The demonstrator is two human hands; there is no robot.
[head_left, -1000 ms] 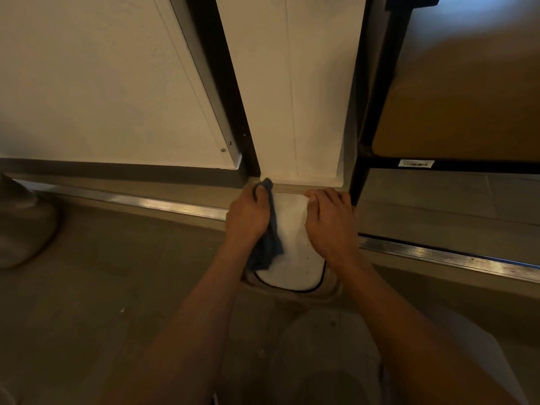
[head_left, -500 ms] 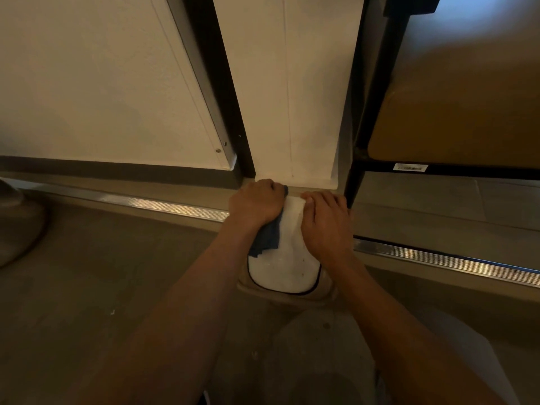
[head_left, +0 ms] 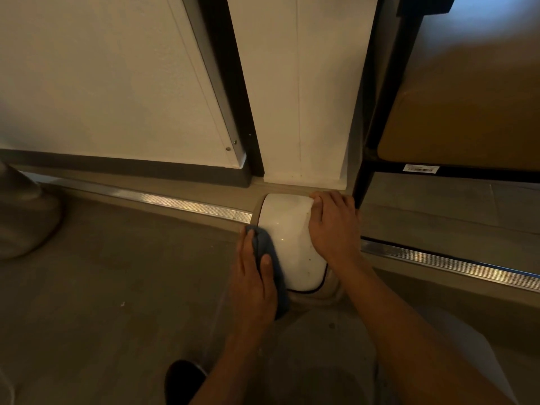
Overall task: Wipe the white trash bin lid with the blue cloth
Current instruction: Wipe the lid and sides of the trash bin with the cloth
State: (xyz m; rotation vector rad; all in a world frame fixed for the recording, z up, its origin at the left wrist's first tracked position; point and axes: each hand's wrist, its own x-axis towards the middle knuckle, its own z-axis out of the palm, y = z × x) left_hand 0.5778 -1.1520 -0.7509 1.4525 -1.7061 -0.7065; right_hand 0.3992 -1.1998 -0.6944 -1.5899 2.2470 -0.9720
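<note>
1. The left hand (head_left: 254, 283) at 7 o'clock of the lid (head_left: 287, 239) presses the blue cloth (head_left: 270, 260) down with straight fingers; keep it flat on the lid's edge.
2. The right hand (head_left: 334, 226) at 3 o'clock rests open-fingered on the lid to steady it.
3. Finish near the wall (head_left: 301, 92), at 12 o'clock.

Left hand (head_left: 253, 283) presses the blue cloth (head_left: 270, 258) against the left edge of the white trash bin lid (head_left: 287, 238), fingers laid along it, while the right hand (head_left: 333, 226) rests flat on the lid's right side, bin tucked against the white wall panel (head_left: 301, 83).
</note>
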